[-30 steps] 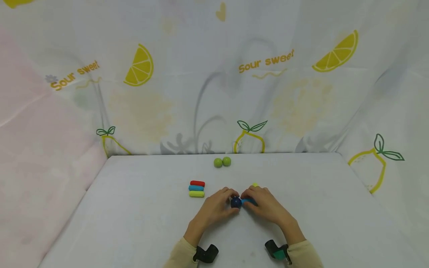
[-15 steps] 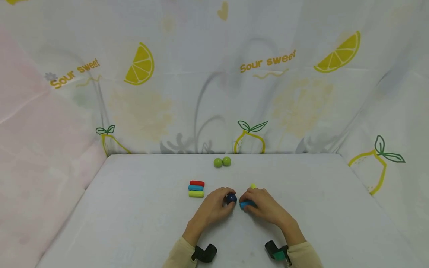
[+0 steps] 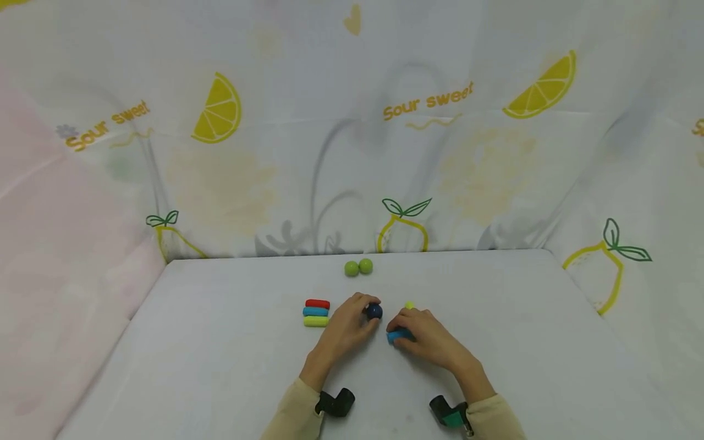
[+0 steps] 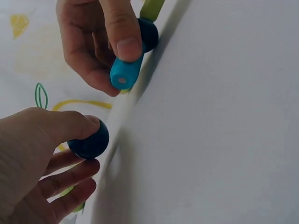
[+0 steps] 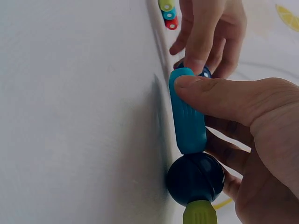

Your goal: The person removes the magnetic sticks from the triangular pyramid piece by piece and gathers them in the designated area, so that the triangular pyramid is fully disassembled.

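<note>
Alignment is probably governing this step. You are pinching a single navy ball [image 3: 374,311] between the thumb and fingers of your left hand [image 3: 344,325] and likewise pinching a blue rod [image 5: 190,123] with your right hand [image 3: 431,338]. The rod's long axis is running sideways, its free end facing left; a second navy ball [image 5: 191,179] and then a yellow-green rod [image 5: 200,213] are adjoining its other end. The single ball is sitting near that free end, apart, leftward and farther forward.
</note>
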{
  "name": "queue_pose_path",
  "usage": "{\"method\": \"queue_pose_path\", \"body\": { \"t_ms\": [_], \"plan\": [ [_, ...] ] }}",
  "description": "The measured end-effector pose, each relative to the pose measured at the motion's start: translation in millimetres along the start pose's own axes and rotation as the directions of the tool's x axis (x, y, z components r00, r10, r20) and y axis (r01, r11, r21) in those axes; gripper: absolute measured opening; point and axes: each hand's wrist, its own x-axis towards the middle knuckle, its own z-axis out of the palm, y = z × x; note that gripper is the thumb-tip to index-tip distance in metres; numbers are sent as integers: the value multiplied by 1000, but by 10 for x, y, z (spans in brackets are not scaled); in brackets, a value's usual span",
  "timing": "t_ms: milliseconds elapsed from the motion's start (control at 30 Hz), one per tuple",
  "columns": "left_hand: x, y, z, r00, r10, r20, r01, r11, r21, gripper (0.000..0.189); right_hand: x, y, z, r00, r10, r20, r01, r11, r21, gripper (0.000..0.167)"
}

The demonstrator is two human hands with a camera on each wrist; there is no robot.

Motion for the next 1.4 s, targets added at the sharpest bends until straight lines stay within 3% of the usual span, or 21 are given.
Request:
{"method": "queue_pose_path", "body": {
  "t_ms": [100,267,467,633,1067,1233,1400],
  "plan": [
    [92,-21,16,1000,21,-12,-21,1000,13,33,9,1,16,1000,-4,-1,4,1000,-9,20],
    [336,-24,-26,999,45,-3,-45,993,111,34,20,-5,44,1000,6,4,-6,1000,-18,19],
    [645,-18,-116,998,66,-2,-64,973,223,33,24,-17,61,1000,6,10,-6,1000,-2,16],
    [817,-70,-107,997,78,-9,-72,956,284,33,30,-32,76,1000,7,14,-7,1000,6,13],
    [1131,-263,-23,999,17,47,-31,953,300,34,50,-39,127,999,-28,-20,27,999,-23,7],
    [1154,-322,27,997,-6,82,-19,954,298,33,55,-45,155,999,-46,-7,46,998,-31,8],
    [1147,-342,64,993,-31,110,-1,958,287,34,48,-61,152,998,-64,3,64,998,29,8]
  ]
}}
